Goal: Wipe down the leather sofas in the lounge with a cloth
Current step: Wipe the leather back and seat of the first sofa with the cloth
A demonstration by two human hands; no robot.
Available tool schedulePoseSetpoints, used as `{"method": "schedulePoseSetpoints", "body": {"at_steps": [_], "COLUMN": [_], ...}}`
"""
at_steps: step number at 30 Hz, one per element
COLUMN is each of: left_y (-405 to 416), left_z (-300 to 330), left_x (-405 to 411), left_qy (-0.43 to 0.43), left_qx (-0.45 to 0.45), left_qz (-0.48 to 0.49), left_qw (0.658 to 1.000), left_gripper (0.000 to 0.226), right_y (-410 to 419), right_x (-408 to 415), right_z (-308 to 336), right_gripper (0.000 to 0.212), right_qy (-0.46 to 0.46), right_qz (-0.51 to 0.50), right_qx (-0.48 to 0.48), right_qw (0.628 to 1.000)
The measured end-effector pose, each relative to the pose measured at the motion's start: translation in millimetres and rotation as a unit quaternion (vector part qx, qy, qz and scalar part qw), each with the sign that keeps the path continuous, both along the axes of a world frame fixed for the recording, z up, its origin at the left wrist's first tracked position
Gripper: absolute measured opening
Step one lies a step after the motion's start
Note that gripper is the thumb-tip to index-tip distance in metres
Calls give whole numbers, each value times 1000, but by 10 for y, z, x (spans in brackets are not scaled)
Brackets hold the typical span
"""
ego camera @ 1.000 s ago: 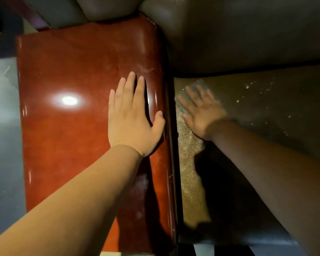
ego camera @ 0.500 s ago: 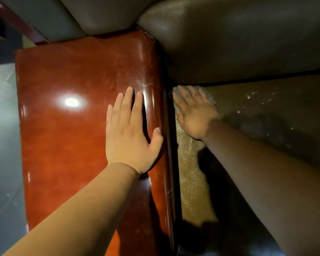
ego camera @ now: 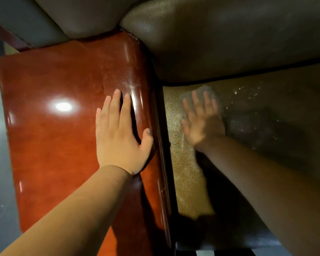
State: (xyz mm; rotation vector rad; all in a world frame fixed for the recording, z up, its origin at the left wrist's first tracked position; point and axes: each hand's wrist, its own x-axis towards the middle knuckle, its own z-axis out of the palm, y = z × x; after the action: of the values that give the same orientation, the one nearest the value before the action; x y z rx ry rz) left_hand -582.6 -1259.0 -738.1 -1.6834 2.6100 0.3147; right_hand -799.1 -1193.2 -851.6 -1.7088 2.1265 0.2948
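Right hand (ego camera: 201, 122) presses blurred grey cloth (ego camera: 204, 92) flat.

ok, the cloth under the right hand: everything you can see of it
The cloth is grey-green and looks thin and soft. It lies flat on the brown leather seat, near the back corner beside the glossy red-brown armrest. The right hand presses on it with spread fingers and covers most of it. Only blurred edges show.

Cloth (ego camera: 201, 93) mostly under blurred right hand (ego camera: 201, 124)
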Motion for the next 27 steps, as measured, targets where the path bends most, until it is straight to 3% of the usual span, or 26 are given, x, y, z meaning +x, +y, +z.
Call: {"method": "schedulePoseSetpoints", "body": {"at_steps": [4, 6, 9, 11, 12, 14, 16, 19, 22, 24, 25, 27], "left_y": [18, 17, 20, 20, 23, 18, 24, 70, 98, 108, 102, 94], "left_z": [-1, -11, -16, -14, -18, -16, 8, 55, 79, -36, -142, -414], "left_x": [7, 22, 11, 12, 11, 19, -7, -63, -242, -606, -845, -1346], "left_qy": [4, 12, 16, 15, 16, 15, 17, -3, -47, -37, -19, 4], "left_qx": [-1, -5, -12, -13, -12, -10, -5, -3, -37, -68, -68, -21], "left_qz": [0, 2, 0, -2, -2, 2, 3, 4, 13, -12, -34, -57], "left_qw": [1000, 1000, 1000, 1000, 1000, 1000, 1000, 1000, 998, 997, 997, 998], "left_gripper": [88, 87, 87, 87, 86, 86, 87, 86, 85, 80, 77, 72], "right_y": [435, 318, 68, 40, 99, 334, 693, 884, 645, 503, 466, 443], "right_x": [84, -208, -713, -883, -857, -658, -458, -785, -1496, -1876, -1913, -1702], "right_z": [94, 76, 54, 101, 127, 132, 158, 202, 148, 95, 69, 25], "right_gripper": [76, 75, 71, 71, 73, 76, 76, 79, 82, 81, 78, 78], "right_qy": [-47, -58, 23, 27, 37, 44, -9, -57, -10, -10, -11, -9], "right_qz": [192, 212, 72, -70, -94, -26, 94, 193, 4, -154, -194, -177], "right_qx": [37, 36, 9, 11, 20, 40, 56, 69, 56, 64, 62, 54], "right_qw": [980, 975, 997, 997, 995, 998, 994, 977, 998, 986, 979, 983]}}
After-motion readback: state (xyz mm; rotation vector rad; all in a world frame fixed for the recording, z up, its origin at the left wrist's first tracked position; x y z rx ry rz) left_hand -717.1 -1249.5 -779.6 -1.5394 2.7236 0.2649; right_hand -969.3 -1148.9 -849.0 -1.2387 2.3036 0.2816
